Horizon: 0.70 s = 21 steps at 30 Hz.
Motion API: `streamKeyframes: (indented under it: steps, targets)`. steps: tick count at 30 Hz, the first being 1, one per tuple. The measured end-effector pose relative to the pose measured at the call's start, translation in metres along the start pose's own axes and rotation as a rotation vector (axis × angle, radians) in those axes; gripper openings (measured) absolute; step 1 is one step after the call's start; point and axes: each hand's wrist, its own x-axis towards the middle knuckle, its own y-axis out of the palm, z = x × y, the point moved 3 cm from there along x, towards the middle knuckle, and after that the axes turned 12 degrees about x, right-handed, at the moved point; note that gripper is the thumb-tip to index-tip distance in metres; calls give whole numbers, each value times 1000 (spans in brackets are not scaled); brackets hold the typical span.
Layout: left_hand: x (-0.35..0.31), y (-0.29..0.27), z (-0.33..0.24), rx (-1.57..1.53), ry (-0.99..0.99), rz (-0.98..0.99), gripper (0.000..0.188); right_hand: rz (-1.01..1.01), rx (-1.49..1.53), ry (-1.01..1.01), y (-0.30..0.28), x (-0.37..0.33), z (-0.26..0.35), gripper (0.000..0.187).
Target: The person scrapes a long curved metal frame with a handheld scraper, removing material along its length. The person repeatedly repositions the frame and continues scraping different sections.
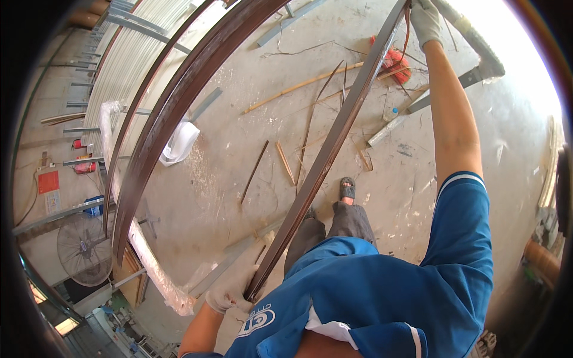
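A long dark brown profile (pixel 334 140) runs slantwise in front of me, from beside my body at the lower left up to the top edge of the view. My left hand (pixel 230 293), in a whitish glove, is closed on its near end, with some fingers hidden behind it. At the far end my right hand (pixel 425 25), also gloved, grips the profile with the arm stretched out. A thin brown strip (pixel 407 36) hangs by that hand.
More brown profiles (pixel 173 101) lie across a rack on the left, beside a plastic-wrapped bar (pixel 149 253). A standing fan (pixel 85 249) is at far left. Wooden sticks (pixel 298 89), strips and a red bundle (pixel 395 64) litter the floor, and a wrapped frame (pixel 477 45) stands far right.
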Motion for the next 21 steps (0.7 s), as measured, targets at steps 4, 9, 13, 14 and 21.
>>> streamKeyframes:
  steps: [4,9,13,14,21]
  targets:
    - [6,-6,-12,-107,40,80,69,19,65,122,18,-54,38,30]
    - [11,-18,-19,-159,-23,67,63,-3,225,275,60,-141,110,27]
    - [18,-31,-10,-253,149,216,64,14,52,56,85,-215,178,31]
    - [20,-35,-5,-258,151,235,68,13,7,14,90,-232,192,35]
    - [26,-53,10,-185,229,160,78,235,-147,-16,121,-352,321,42]
